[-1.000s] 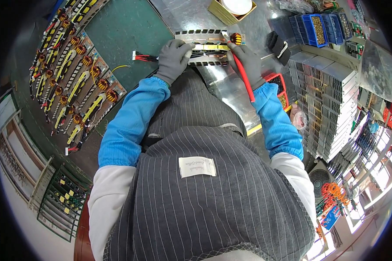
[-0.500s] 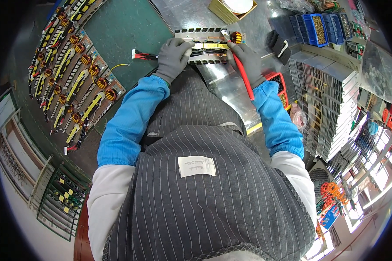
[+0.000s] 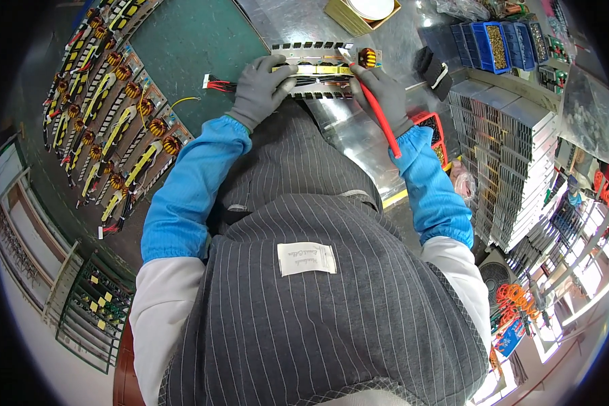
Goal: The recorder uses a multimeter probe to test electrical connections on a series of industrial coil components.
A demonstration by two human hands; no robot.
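Observation:
An electronic assembly [image 3: 304, 47] lies across the bench in front of me, with a pale metal strip, rows of black parts, a yellow-wrapped middle and a copper-wound ring coil [image 3: 367, 57] at its right end. My left hand [image 3: 260, 88], in a grey glove, grips its left part, thumb and fingers closing on the yellow-wrapped section. Red and black wires with a white connector [image 3: 206, 82] stick out left of that hand. My right hand [image 3: 386, 98], also gloved, is closed round a red-handled tool [image 3: 384, 120] that looks like pliers; its metal tip lies over the assembly near the coil.
Rows of similar assemblies [image 3: 132, 122] stand at the left beside a green mat [image 3: 196, 54]. A cardboard box [image 3: 362, 26] is at the back. On the right are blue bins [image 3: 488, 47], red trays [image 3: 434, 139], a black brush-like item [image 3: 434, 71] and stacked metal plates [image 3: 501, 155].
My left hand has shifted slightly left along the assembly, its fingers spreading a little more. The tool's tip has moved slightly left, and its handle end has dropped a little.

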